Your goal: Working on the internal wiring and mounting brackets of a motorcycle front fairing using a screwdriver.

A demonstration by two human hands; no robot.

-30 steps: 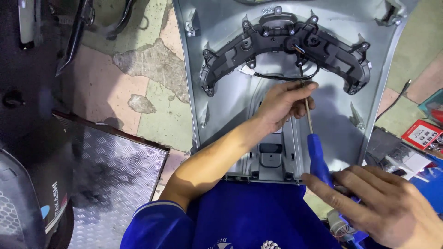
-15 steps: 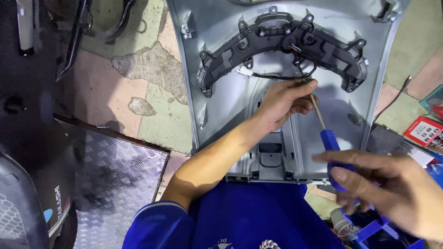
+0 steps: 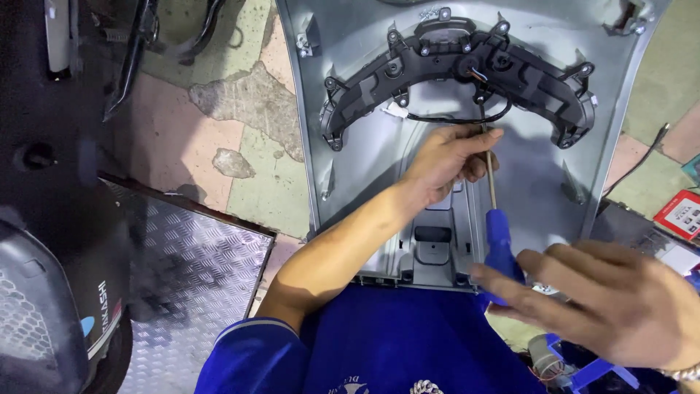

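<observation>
Left fingers: the fingers [image 3: 477,142] of the left hand [image 3: 445,160] are closed around the thin metal shaft [image 3: 490,175] of a screwdriver, near its upper end.
Right fingers: the fingers [image 3: 510,281] of the right hand [image 3: 620,306] are spread loosely about the blue handle [image 3: 502,248]; a firm grip cannot be told, since the handle's lower end is hidden behind them.
Screwdriver: it is held nearly upright over the grey body panel [image 3: 350,109], its tip pointed at the black bracket [image 3: 452,62].
In the way: a black cable [image 3: 452,118] is looped just above the left fingers, between them and the bracket.
Bracket: a curved black piece is fixed across the upper part of the panel.
Panel surroundings: a checker-plate sheet [image 3: 189,292] lies left of the panel on the worn floor [image 3: 233,124]; a red and white box [image 3: 682,213] is seen to the panel's right.
Below the panel: the blue sleeve and shirt [image 3: 379,343] are met at its lower edge.
</observation>
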